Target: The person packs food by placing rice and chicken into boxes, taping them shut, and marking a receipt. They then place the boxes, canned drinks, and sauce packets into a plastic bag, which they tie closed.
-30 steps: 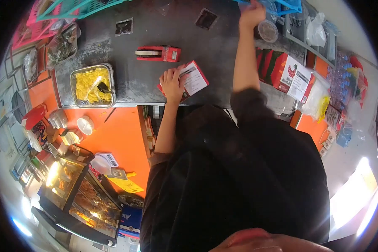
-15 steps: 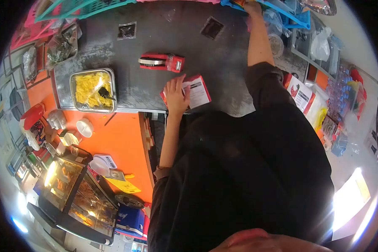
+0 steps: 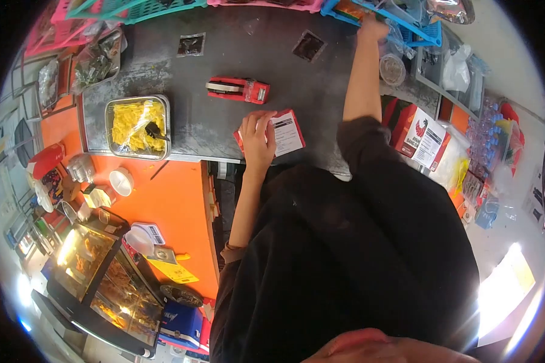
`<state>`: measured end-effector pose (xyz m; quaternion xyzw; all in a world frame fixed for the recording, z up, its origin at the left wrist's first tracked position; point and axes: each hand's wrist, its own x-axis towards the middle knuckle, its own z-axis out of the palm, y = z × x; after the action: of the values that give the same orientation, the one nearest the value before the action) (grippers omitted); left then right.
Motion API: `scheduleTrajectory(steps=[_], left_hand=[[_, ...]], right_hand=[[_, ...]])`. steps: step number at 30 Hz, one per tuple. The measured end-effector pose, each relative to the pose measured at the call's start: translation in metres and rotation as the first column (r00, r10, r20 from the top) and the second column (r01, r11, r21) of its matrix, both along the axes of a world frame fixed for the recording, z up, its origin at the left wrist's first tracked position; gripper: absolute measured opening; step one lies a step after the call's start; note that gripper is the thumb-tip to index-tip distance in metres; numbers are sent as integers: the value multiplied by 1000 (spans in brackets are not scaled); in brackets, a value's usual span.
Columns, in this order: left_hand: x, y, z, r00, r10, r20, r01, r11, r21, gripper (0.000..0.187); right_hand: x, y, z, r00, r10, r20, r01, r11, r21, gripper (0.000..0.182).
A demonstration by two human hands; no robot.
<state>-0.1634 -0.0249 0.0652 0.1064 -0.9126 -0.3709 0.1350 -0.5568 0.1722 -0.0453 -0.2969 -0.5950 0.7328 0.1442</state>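
1. The left hand (image 3: 258, 145) lies on a small red-and-white box (image 3: 289, 134) near the front edge of a dark worktop (image 3: 181, 81). Its fingers are loosely bent, with slight gaps between some of them, and pinch nothing visible.
2. The right hand (image 3: 374, 29) reaches to the near side of a blue basket (image 3: 428, 39) at the far right. It is blurred, so how its fingers stand, and whether they hold anything, cannot be told. An orange packet (image 3: 348, 9) lies in the basket, just beside this hand.
3. A red tape dispenser (image 3: 239, 90) sits just beyond the box.
4. Farther back lie two dark packets (image 3: 191, 45) (image 3: 309, 46), well apart.
5. A round clear tub (image 3: 392, 69) stands near the right forearm.
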Motion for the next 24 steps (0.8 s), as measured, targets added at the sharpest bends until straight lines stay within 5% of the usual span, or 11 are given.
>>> scheduleTrajectory(steps=[1, 3, 5, 7, 8, 10, 13, 14, 16, 20, 24], left_hand=[[0, 0, 5, 1000, 22, 10, -23, 997, 78, 24], [2, -2, 7, 999, 51, 0, -50, 980, 194, 21], [-2, -4, 25, 997, 69, 19, -72, 939, 337, 21], [3, -11, 26, 993, 11, 118, -81, 793, 604, 25], [1, -13, 33, 994, 30, 106, -87, 800, 594, 25], [-4, -8, 51, 997, 44, 62, -71, 275, 959, 40], [4, -14, 56, 985, 140, -105, 130, -185, 974, 63], [9, -18, 78, 964, 239, -118, 171, -219, 961, 50], [27, -30, 86, 892, 411, -188, 236, -68, 969, 33], [83, -63, 104, 748, 630, -209, 197, 89, 976, 26], [159, -93, 113, 622, 773, -127, 70, 106, 992, 29]], right_hand=[[-3, 16, -22, 995, 4, -96, -24, 978, -206, 11], [52, -1, 22, 975, -67, -214, 49, 995, -90, 11], [101, -13, 70, 957, -73, -279, 17, 980, -198, 10], [148, -18, 95, 946, 118, -303, -114, 993, 34, 8], [172, -25, 108, 922, 260, -286, -278, 960, -24, 9], [229, -55, 144, 824, 520, -224, -557, 815, -157, 11], [307, -98, 181, 611, 781, -125, -789, 589, -173, 17], [327, -112, 188, 584, 798, -148, -809, 558, -184, 17], [363, -134, 204, 523, 825, -217, -836, 446, -319, 21], [399, -170, 215, 390, 897, -206, -887, 306, -346, 17], [434, -207, 231, 144, 950, -278, -954, 58, -295, 16]])
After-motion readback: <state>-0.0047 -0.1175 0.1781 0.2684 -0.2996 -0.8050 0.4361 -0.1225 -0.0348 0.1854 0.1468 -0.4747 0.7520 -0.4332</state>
